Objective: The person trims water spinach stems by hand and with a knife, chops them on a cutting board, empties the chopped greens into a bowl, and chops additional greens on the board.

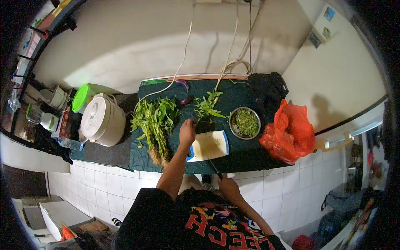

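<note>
My right hand (227,186) grips a knife (216,167) by its dark handle, the blade tip pointing at the near edge of a white cutting board (208,146) with blue ends. Beyond the board's left end is my left hand (187,132), its fingers curled together; what they hold, if anything, is too small to make out. Left of that hand lies a big bunch of leafy greens with roots (156,125). A smaller pile of loose leaves (209,105) lies just past it. To the board's right stands a metal bowl (259,121) of chopped greens (246,123).
A red plastic bag (289,133) sits at the table's right end, with a black cloth bag (268,89) behind. Eggplants (186,100) lie at the back. A white rice cooker (104,121) and green-lidded tub (81,98) stand left. A cable (177,77) crosses the dark tablecloth (179,166).
</note>
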`<action>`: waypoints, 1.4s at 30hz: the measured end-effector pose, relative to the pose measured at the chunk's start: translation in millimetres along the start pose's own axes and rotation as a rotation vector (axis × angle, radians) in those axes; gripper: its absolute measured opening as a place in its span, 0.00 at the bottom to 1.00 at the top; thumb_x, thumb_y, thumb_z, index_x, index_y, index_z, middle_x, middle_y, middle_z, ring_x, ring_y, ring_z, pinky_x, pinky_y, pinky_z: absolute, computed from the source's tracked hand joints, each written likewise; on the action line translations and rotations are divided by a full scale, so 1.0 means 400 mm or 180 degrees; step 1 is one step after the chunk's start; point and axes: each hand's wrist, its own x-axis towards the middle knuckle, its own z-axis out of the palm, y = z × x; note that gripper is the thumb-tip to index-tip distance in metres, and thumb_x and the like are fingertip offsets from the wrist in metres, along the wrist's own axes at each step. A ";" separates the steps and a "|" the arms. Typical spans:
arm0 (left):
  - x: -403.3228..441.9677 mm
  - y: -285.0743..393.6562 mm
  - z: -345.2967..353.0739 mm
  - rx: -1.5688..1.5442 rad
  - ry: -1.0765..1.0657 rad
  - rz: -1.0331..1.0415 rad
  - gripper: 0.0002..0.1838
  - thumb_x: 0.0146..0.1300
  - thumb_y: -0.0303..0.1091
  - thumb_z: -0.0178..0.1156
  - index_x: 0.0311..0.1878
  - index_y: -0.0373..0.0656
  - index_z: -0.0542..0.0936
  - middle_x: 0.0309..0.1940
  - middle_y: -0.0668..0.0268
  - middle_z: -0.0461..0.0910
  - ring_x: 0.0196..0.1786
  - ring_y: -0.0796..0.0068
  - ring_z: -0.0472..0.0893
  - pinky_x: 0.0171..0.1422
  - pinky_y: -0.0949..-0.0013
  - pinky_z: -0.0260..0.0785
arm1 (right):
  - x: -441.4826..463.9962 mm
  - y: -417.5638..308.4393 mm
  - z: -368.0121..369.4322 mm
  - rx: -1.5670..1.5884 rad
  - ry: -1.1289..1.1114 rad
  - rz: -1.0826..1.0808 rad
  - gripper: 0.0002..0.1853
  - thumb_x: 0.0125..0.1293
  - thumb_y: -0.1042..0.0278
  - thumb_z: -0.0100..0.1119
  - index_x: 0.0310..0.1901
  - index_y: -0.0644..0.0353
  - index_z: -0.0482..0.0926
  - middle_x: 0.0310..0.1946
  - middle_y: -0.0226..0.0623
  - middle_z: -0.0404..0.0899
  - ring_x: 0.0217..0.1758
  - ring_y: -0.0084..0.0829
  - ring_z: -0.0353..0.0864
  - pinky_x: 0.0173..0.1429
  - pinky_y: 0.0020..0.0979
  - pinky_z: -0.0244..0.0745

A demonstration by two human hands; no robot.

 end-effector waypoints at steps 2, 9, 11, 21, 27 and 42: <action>-0.049 -0.006 -0.024 -0.1318 0.0466 -0.0399 0.06 0.63 0.28 0.58 0.43 0.40 0.79 0.38 0.54 0.81 0.42 0.55 0.82 0.48 0.59 0.72 | 0.015 0.021 0.039 0.0154 -0.0013 -0.0154 0.23 0.73 0.50 0.44 0.47 0.69 0.68 0.30 0.62 0.80 0.35 0.59 0.82 0.40 0.54 0.77; -0.195 -0.004 -0.010 -0.1577 -0.0722 -0.0425 0.06 0.59 0.26 0.61 0.39 0.36 0.82 0.36 0.51 0.84 0.40 0.59 0.85 0.45 0.63 0.75 | 0.056 0.036 0.052 -0.0028 0.0221 0.0501 0.23 0.73 0.50 0.45 0.45 0.69 0.68 0.30 0.62 0.80 0.35 0.60 0.82 0.40 0.56 0.76; -0.212 0.024 0.000 -0.1510 -0.0722 -0.0310 0.07 0.58 0.29 0.61 0.38 0.38 0.83 0.36 0.51 0.83 0.39 0.54 0.84 0.45 0.60 0.75 | 0.076 0.063 0.075 0.0225 0.0392 0.1019 0.23 0.73 0.50 0.45 0.45 0.70 0.68 0.30 0.62 0.80 0.36 0.61 0.81 0.42 0.57 0.76; -0.262 0.011 0.055 -0.0161 -0.1019 0.0652 0.07 0.63 0.34 0.56 0.39 0.43 0.80 0.42 0.59 0.78 0.41 0.55 0.81 0.46 0.55 0.75 | 0.102 0.038 0.086 0.0403 0.0392 0.1025 0.23 0.74 0.51 0.44 0.44 0.72 0.69 0.32 0.63 0.80 0.38 0.62 0.81 0.44 0.56 0.76; -0.306 -0.007 0.047 0.0329 -0.0687 0.1244 0.10 0.61 0.34 0.56 0.43 0.44 0.81 0.50 0.60 0.74 0.50 0.58 0.75 0.53 0.58 0.73 | 0.109 0.022 0.078 0.0350 0.0463 0.0901 0.23 0.73 0.53 0.44 0.43 0.73 0.70 0.32 0.63 0.80 0.38 0.61 0.81 0.43 0.55 0.76; -0.320 0.011 0.033 0.0504 -0.0959 0.1314 0.17 0.58 0.31 0.54 0.52 0.44 0.80 0.48 0.59 0.73 0.55 0.57 0.73 0.57 0.59 0.69 | 0.231 0.063 0.094 0.0463 0.0567 0.0501 0.19 0.71 0.57 0.49 0.45 0.71 0.69 0.31 0.62 0.80 0.37 0.61 0.82 0.43 0.54 0.77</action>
